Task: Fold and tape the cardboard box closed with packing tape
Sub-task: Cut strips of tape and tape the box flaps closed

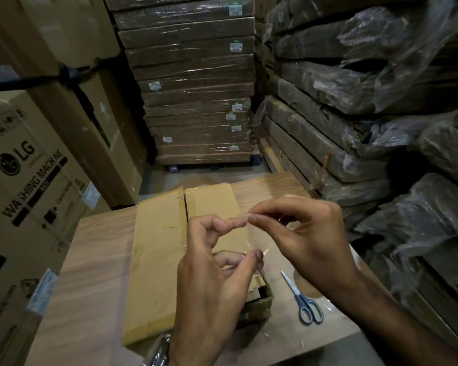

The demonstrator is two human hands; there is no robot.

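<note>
A long flat cardboard box [156, 249] lies on the wooden table [98, 260], its two top flaps folded down and meeting along a middle seam. Above its right half both my hands hold a piece of clear packing tape [251, 233]. My left hand [212, 283] pinches the tape's lower end between thumb and fingers. My right hand [299, 233] pinches its upper end at the fingertips. The box's near right corner [262, 294] looks open and crumpled.
Blue-handled scissors [306, 302] lie on the table right of the box, under my right wrist. A washing machine carton [29, 196] stands at the left. Wrapped stacks of flat cartons [196, 83] rise behind, and plastic-covered stacks [368, 128] crowd the right.
</note>
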